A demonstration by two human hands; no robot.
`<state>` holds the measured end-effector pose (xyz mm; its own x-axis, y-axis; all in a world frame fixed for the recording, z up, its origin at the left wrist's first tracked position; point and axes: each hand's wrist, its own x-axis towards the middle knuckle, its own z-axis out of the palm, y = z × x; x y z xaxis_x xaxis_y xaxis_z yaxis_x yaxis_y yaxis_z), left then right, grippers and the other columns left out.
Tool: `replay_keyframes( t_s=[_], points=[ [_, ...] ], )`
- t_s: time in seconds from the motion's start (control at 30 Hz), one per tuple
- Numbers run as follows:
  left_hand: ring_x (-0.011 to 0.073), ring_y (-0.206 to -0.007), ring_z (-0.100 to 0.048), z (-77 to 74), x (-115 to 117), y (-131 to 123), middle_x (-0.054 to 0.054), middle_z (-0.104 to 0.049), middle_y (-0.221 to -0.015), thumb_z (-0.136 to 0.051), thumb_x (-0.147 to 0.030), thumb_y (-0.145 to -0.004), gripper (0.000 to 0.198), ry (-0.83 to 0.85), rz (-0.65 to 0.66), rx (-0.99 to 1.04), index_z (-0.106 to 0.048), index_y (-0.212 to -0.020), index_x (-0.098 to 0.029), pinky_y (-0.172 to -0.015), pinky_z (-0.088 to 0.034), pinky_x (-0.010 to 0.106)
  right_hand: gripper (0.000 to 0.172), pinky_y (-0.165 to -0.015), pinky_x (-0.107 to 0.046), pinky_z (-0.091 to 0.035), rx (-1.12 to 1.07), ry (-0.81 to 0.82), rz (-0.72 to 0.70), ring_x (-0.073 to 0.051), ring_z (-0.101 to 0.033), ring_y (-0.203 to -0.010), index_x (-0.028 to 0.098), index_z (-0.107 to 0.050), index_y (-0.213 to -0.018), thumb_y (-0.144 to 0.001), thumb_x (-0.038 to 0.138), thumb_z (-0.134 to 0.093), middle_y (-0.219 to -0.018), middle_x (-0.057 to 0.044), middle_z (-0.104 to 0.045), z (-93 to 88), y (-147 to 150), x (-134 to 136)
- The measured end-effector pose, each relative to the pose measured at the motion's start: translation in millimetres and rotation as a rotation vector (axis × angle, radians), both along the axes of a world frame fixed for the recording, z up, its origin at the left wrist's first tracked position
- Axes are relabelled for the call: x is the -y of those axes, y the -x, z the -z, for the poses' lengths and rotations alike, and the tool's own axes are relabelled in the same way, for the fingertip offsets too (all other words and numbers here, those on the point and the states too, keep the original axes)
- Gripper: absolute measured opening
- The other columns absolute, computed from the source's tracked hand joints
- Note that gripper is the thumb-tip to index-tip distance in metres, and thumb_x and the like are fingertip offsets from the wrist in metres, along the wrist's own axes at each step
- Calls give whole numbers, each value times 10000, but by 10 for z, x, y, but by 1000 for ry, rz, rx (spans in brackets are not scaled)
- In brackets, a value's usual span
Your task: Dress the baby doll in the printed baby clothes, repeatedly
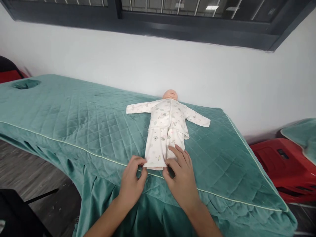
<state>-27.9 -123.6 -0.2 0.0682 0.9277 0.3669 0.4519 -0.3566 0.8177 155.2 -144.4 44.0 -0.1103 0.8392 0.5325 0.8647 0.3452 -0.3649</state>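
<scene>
A baby doll (170, 94) lies on its back on the green bed, dressed in a white printed jacket (164, 113) and matching baby trousers (155, 144). Its sleeves stretch out to both sides, and no doll hands or feet show. My left hand (133, 179) pinches the outer corner of the hem of the trouser leg on the left. At that hem's inner corner, the thumb and forefinger of my right hand (181, 177) are closed on the cloth, its other fingers over the second leg. A pinkish edge peeks out under the hem.
The quilted green bed cover (98, 115) has pale piping along its edge and a face hole (26, 84) at far left. Behind stands a white wall (123, 59) below a dark window frame (172, 28). A red plastic object (283, 164) sits past the bed's right end.
</scene>
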Motion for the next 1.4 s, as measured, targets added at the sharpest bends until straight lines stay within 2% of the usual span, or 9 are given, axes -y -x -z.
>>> replay_keyframes(
  t_s=[0.1,0.2,0.3,0.4,0.53,0.7,0.9,1.13,1.4],
  points=[
    [250,-942,-620,93,-14,-21,66,-609,-972,-482,-185,-890,223,-3,55,-64,-572,-1043,-320,-826,-544,422,103,-1122,-598,-373,-35,34,-16,-322,-391,-1415,226,-607,-905,-901,142,-548,-1387,-104,-563,70,-22,24],
    [259,-1097,-590,110,23,-44,106,-564,-1147,-506,-201,-906,281,-63,27,-97,-541,-1160,-316,-913,-540,433,118,-1082,-531,-450,-169,76,-49,-301,-434,-1386,248,-623,-1031,-935,208,-567,-1410,-102,-536,120,-102,95],
    [267,-1239,-523,13,80,-107,129,-483,-1309,-519,-176,-911,383,-183,33,-133,-481,-1276,-285,-1012,-506,474,231,-1030,-457,-505,-381,101,-35,-259,-494,-1333,263,-582,-1195,-971,231,-534,-1412,-111,-519,167,-221,181],
    [279,-1314,-458,-137,83,-245,136,-462,-1375,-520,-121,-902,400,-301,106,-240,-482,-1283,-236,-1044,-483,498,287,-1059,-474,-472,-477,94,21,-246,-504,-1308,256,-523,-1265,-980,235,-518,-1376,-113,-532,252,-328,218],
    [315,-1375,-402,-272,-14,-470,141,-511,-1372,-534,-82,-875,318,-365,129,-457,-567,-1173,-186,-1087,-441,527,262,-995,-478,-483,-376,59,154,-249,-554,-1157,238,-541,-1208,-946,235,-553,-1211,-100,-585,401,-402,201],
    [345,-1384,-401,-271,-115,-611,144,-559,-1344,-541,-93,-878,176,-390,83,-581,-620,-1017,-167,-1096,-414,567,153,-817,-432,-483,-238,94,260,-250,-569,-942,219,-583,-1065,-916,257,-584,-995,-68,-624,482,-422,155],
    [330,-1365,-424,-255,-121,-608,126,-583,-1301,-525,-128,-917,101,-381,81,-483,-605,-960,-174,-1048,-453,527,24,-751,-370,-421,-252,162,232,-207,-560,-797,220,-580,-916,-908,235,-563,-842,-13,-599,393,-430,125],
    [279,-1362,-428,-263,-18,-519,105,-582,-1296,-538,-108,-903,117,-387,97,-299,-572,-985,-184,-1093,-435,496,25,-732,-320,-428,-316,91,180,-175,-548,-782,220,-548,-929,-914,206,-532,-837,1,-557,218,-421,296],
    [313,-1373,-422,-85,27,-475,136,-542,-1367,-552,-111,-895,192,-436,122,-371,-581,-1070,-184,-1081,-438,541,39,-710,-327,-450,-288,173,151,-179,-545,-776,220,-540,-924,-954,238,-521,-858,-16,-552,403,-469,338]
  ],
)
